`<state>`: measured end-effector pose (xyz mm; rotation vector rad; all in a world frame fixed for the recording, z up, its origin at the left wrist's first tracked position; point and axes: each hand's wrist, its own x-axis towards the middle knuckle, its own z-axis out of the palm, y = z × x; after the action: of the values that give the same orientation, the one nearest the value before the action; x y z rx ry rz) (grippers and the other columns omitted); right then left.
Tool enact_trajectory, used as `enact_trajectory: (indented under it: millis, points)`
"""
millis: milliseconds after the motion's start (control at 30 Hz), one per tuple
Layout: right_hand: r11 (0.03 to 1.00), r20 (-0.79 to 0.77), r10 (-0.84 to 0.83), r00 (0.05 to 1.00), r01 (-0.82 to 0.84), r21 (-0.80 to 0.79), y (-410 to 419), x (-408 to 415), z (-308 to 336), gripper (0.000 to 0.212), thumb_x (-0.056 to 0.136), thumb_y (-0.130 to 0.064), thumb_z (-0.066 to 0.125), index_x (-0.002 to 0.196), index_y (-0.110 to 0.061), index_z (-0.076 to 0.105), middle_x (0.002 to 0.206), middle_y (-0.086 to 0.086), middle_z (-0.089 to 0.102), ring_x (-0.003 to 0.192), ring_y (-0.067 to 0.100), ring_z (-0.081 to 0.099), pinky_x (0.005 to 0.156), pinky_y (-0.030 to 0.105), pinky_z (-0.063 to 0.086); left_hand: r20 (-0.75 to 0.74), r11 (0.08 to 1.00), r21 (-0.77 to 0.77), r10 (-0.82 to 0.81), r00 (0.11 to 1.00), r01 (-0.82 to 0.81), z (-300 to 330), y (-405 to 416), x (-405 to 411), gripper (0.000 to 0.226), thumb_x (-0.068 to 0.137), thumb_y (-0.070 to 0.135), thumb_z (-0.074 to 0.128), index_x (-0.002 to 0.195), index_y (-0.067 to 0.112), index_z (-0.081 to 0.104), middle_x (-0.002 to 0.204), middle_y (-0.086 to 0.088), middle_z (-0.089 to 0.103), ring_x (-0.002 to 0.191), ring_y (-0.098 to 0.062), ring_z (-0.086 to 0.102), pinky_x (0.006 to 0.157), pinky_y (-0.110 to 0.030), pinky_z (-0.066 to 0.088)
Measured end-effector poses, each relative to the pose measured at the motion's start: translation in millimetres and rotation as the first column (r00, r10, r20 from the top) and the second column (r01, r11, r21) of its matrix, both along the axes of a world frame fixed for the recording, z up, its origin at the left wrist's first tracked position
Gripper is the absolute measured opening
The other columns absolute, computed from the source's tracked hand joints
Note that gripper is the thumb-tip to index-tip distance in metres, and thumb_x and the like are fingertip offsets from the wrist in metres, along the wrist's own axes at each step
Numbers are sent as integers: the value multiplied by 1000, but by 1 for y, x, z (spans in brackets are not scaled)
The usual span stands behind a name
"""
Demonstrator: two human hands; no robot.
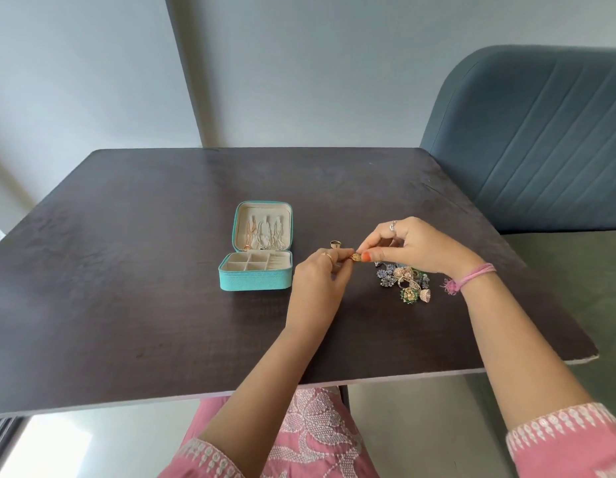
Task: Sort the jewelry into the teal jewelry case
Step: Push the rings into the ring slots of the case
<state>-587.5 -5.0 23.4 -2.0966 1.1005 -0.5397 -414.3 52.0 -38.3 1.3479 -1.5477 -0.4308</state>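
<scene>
Meanwhile both hands — left hand (318,274), right hand (411,244) — pinch a gold ring (354,258) between open teal case (256,260) and jewelry pile (404,279).

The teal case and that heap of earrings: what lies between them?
In the head view, both hands pinching a small gold ring, plus another ring.

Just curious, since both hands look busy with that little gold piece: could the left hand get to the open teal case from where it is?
Probably yes. The left hand is right beside the teal case, whose lid stands open, with only bare table between them. It is pinching the gold piece together with the right hand, though.
</scene>
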Motion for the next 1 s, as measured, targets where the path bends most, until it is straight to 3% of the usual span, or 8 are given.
enact_trajectory:
  millis: [200,367,467,600,800,933,1000]
  points:
    - [995,-81,54,995,-47,88,-3,6,0,9,82,-30,73,89,-25,74,71,-17,68,64,-4,56,62,12,43,59,999,-33,11,998,-9,-3,3,1,13,84,13,68,96,12,74,83,0,68,66,-11,62,70,-31,53]
    - [1000,-181,15,983,-11,20,-11,9,-3,5,87,-30,69,90,-27,72,75,-11,68,64,-2,56,63,14,44,89,995,98,-5,996,-4,-8,11,4,27,86,13,65,113,12,64,101,1,62,72,-4,60,80,-13,43]
    - [996,-241,-69,968,51,-80,-21,10,-7,7,88,-34,67,90,-30,71,88,0,71,79,15,63,76,30,49,154,990,139,-23,988,1,-15,22,9,26,85,14,62,111,13,62,93,4,60,66,-6,54,80,-26,47]
    - [995,-334,-19,942,-14,-98,-27,22,-13,6,89,-28,65,91,-28,70,81,-13,60,73,1,54,70,18,39,293,980,194,-91,952,34,-16,38,11,16,86,21,58,98,19,69,88,5,63,79,-16,60,77,-30,48]
    - [990,-472,-26,881,-42,-134,-35,35,-27,10,88,-34,64,95,-32,72,77,-22,52,77,-1,48,91,38,39,319,989,148,-75,945,28,-18,39,9,15,85,22,59,94,18,71,84,1,64,77,-18,59,74,-33,49]
    - [991,-471,-8,882,-55,-119,-35,34,-22,11,89,-37,64,95,-35,72,83,-29,55,90,3,52,94,37,39,331,990,139,-69,941,24,-18,37,9,16,85,23,58,94,19,71,84,1,64,77,-18,59,73,-32,49]
    - [990,-426,-21,905,-41,-136,-33,28,-15,10,89,-33,64,95,-33,72,85,-28,58,92,4,57,88,28,41,326,989,146,-67,943,20,-19,37,9,15,85,23,58,93,19,71,84,1,64,77,-18,59,73,-32,49]
